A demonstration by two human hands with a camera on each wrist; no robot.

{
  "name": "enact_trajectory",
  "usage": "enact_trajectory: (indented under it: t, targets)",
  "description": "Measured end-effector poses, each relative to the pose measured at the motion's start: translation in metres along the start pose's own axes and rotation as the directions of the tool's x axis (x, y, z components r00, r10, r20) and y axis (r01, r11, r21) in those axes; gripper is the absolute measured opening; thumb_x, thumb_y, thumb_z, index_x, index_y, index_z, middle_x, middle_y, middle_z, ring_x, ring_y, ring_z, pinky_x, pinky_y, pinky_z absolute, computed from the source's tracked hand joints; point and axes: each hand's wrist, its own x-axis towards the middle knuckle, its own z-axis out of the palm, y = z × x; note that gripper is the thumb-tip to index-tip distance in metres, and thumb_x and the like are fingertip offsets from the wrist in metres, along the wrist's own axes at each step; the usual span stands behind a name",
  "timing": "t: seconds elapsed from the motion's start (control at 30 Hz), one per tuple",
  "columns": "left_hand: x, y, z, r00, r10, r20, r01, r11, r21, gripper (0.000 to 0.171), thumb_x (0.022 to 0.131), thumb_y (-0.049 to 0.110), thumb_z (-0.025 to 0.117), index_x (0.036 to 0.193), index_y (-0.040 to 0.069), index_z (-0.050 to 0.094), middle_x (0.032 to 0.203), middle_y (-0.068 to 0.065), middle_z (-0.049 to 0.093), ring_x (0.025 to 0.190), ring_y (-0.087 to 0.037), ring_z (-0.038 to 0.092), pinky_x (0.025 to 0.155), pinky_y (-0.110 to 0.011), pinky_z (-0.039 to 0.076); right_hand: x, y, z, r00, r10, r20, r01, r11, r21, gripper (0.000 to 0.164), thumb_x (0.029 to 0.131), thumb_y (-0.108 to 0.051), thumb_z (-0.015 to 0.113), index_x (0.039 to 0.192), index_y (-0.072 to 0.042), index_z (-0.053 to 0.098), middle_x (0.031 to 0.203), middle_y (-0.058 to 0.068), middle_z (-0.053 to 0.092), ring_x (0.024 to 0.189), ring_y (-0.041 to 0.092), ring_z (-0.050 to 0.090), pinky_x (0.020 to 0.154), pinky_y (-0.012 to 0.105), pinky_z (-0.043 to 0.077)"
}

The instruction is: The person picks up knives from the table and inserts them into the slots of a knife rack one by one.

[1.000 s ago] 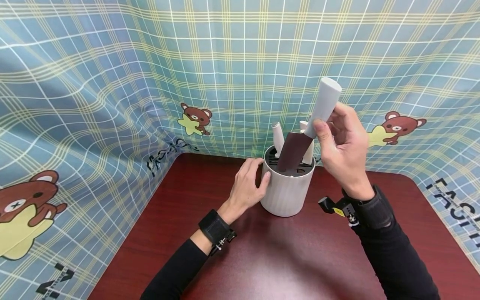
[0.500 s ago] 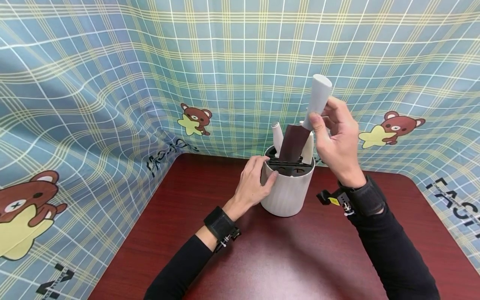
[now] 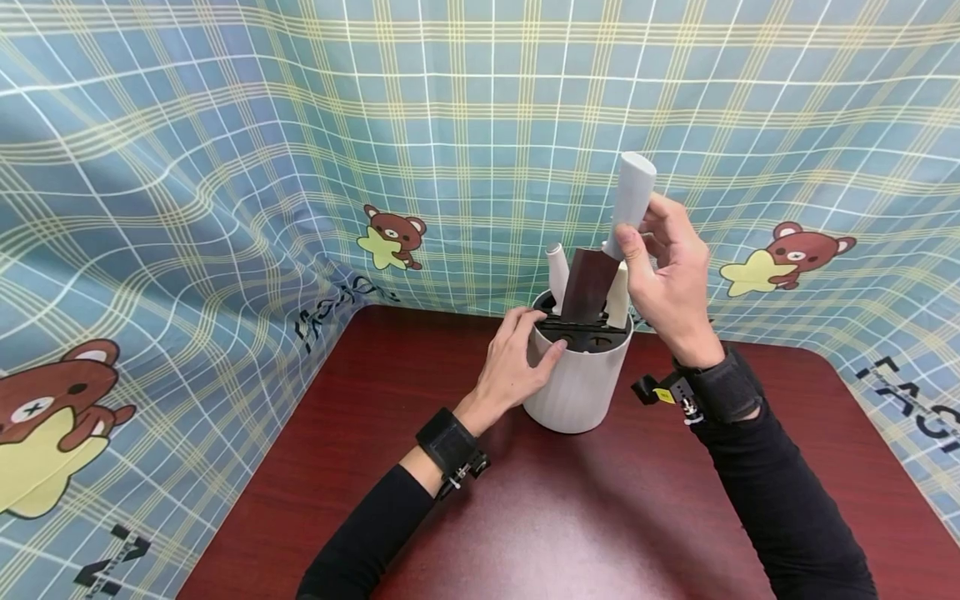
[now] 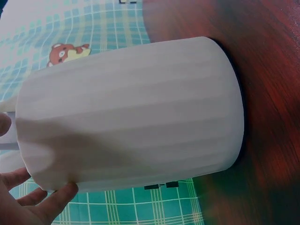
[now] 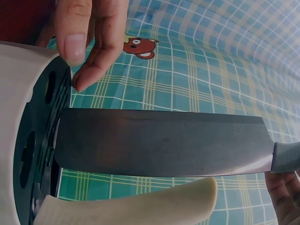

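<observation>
My right hand (image 3: 672,283) grips the pale grey handle of a broad-bladed kitchen knife (image 3: 590,287), thumb on the near side. The knife points down, slightly tilted, its blade end at the slots of a white ribbed round knife block (image 3: 573,392). In the right wrist view most of the blade (image 5: 164,143) shows outside the block; how far the end is in, I cannot tell. My left hand (image 3: 510,367) holds the block's left rim, its thumb over the near edge and fingers along the side. From the left wrist, the block's wall (image 4: 136,112) hides the slots.
A white handle (image 3: 557,271) stands at the block's back left, and a cream handle (image 3: 618,300) stands right of the blade. The block stands on a dark red table (image 3: 405,367). Plaid cloth (image 3: 480,150) with bear prints hangs behind and at the sides.
The knife has moved left and back from the block's front part to the slots behind, and stands more upright. My left hand has slid right along the rim.
</observation>
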Motion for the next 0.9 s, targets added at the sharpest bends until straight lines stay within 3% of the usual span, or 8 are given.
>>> enact_trajectory:
  t: [0.33, 0.53, 0.77, 0.9]
  targets:
    - [-0.001, -0.004, 0.001, 1.000, -0.018, 0.021, 0.019, 1.000, -0.026, 0.055, 0.096, 0.047, 0.061, 0.135, 0.009, 0.059, 0.145, -0.008, 0.050, 0.127, -0.024, 0.059, 0.100, -0.043, 0.055, -0.001, 0.006, 0.004, 1.000, 0.009, 0.010, -0.009, 1.000, -0.003, 0.037, 0.099, -0.006, 0.063, 0.135, -0.002, 0.059, 0.113, -0.022, 0.060, 0.096, 0.002, 0.067, 0.090, 0.015, 0.054]
    - [-0.001, -0.003, 0.001, 1.000, -0.023, 0.012, 0.023, 0.999, -0.031, 0.053, 0.095, 0.047, 0.063, 0.133, 0.010, 0.061, 0.144, -0.008, 0.051, 0.129, -0.025, 0.058, 0.101, -0.045, 0.054, -0.001, 0.007, 0.007, 1.000, 0.021, 0.015, -0.021, 1.000, -0.008, 0.037, 0.099, -0.008, 0.062, 0.135, -0.001, 0.059, 0.115, -0.005, 0.065, 0.096, 0.003, 0.067, 0.089, 0.015, 0.054]
    - [0.000, -0.003, 0.000, 1.000, -0.024, 0.010, 0.025, 0.999, -0.035, 0.053, 0.094, 0.048, 0.064, 0.132, 0.011, 0.062, 0.143, -0.008, 0.051, 0.126, -0.025, 0.059, 0.099, -0.044, 0.054, 0.000, 0.009, 0.009, 1.000, 0.015, 0.024, -0.016, 1.000, 0.004, 0.037, 0.098, -0.004, 0.062, 0.134, 0.002, 0.058, 0.114, -0.020, 0.060, 0.096, 0.002, 0.067, 0.089, 0.014, 0.054]
    - [0.000, -0.003, 0.000, 1.000, -0.028, 0.010, 0.029, 0.999, -0.037, 0.054, 0.094, 0.048, 0.064, 0.132, 0.010, 0.062, 0.144, -0.009, 0.051, 0.126, -0.025, 0.059, 0.099, -0.045, 0.054, -0.002, 0.011, 0.011, 0.999, 0.032, 0.040, -0.032, 0.999, -0.004, 0.037, 0.098, -0.003, 0.062, 0.135, 0.002, 0.058, 0.113, -0.005, 0.064, 0.095, 0.000, 0.065, 0.089, 0.013, 0.053]
